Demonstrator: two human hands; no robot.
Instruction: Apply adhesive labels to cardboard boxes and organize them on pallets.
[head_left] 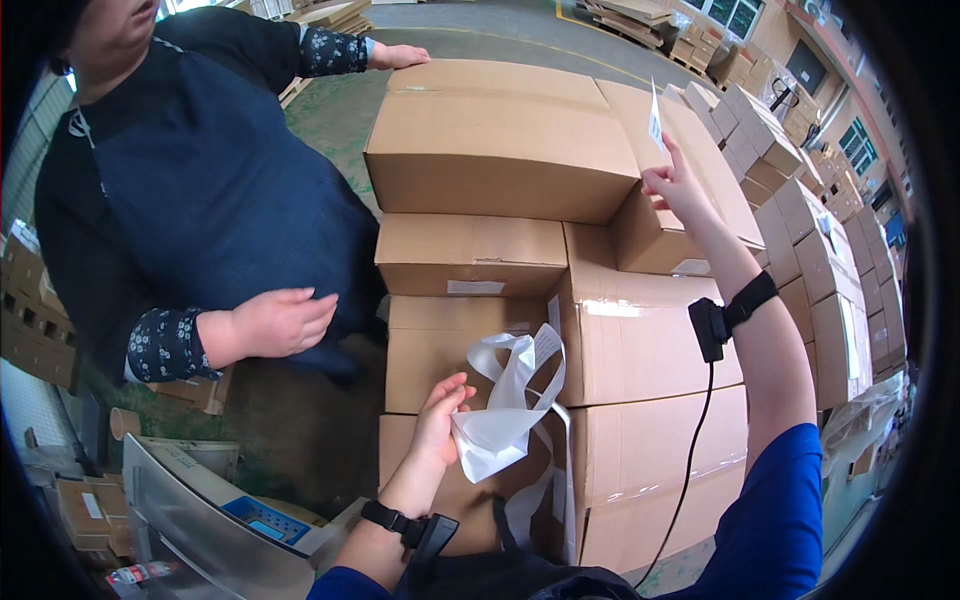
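My left hand (442, 415) is closed on a loose, looping white label strip (497, 432), which hangs over the cartons in front of me. Stretched forward at the right, my right hand (677, 185) has its index finger extended and its other fingers curled. A small white label (655, 122) stands upright at that fingertip, above a long carton (700, 150). Left of it lies a large closed brown carton (500, 110), with a smaller carton (470, 240) in front. Taped cartons (650, 335) stack nearer to me. Both my wrists wear black straps.
A co-worker in a dark apron (240, 190) stands at the left, one hand (400, 56) on the large carton's far corner, the other (275, 325) held out. A machine with a blue panel (265, 522) stands lower left. Stacked cartons (825, 270) line the right. A black cable (690, 470) hangs from my right wrist.
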